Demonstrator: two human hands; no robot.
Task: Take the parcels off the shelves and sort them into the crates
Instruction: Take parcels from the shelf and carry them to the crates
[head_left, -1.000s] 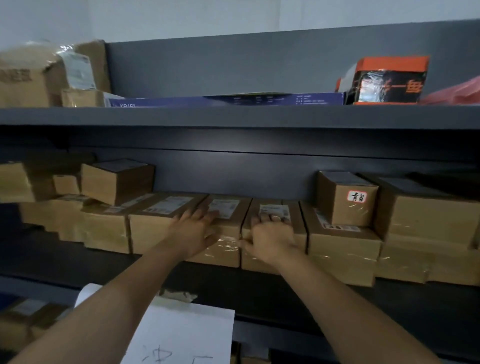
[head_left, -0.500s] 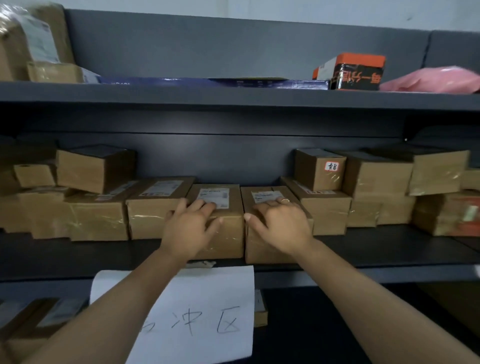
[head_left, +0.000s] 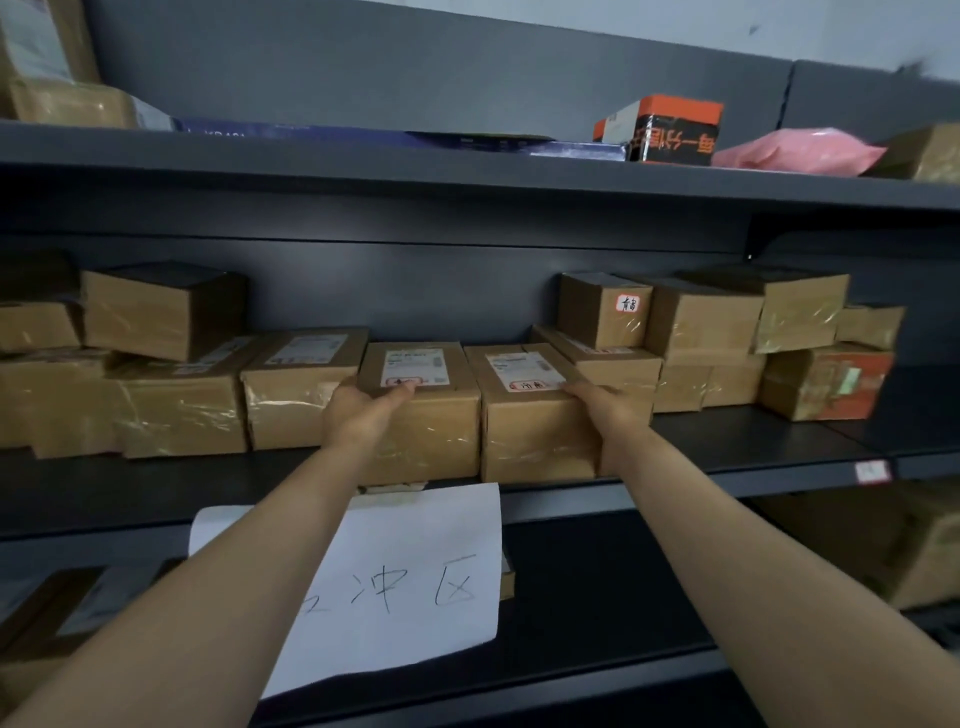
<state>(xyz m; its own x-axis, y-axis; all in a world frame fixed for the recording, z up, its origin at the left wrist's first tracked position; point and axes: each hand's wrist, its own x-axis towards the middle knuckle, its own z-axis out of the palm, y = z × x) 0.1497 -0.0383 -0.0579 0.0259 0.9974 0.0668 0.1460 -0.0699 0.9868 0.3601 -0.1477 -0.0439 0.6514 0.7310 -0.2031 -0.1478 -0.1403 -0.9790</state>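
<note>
Two taped brown cardboard parcels stand side by side at the front of the middle shelf (head_left: 779, 457). The left parcel (head_left: 431, 421) carries a white label on top, and so does the right parcel (head_left: 530, 415). My left hand (head_left: 363, 410) grips the left parcel's left side, thumb on its top edge. My right hand (head_left: 608, 415) clasps the right parcel's right side. Both parcels stick out past their neighbours, close to the shelf's front edge. No crates are in view.
More brown parcels (head_left: 176, 395) line the shelf on both sides, with a stack at the right (head_left: 706, 332). On the top shelf lie an orange-black box (head_left: 670, 130) and a pink bag (head_left: 795, 150). A white handwritten paper sign (head_left: 405, 582) hangs below the shelf edge.
Both hands slid from the parcels' tops to their outer sides, and the two parcels came forward towards the shelf's front edge.
</note>
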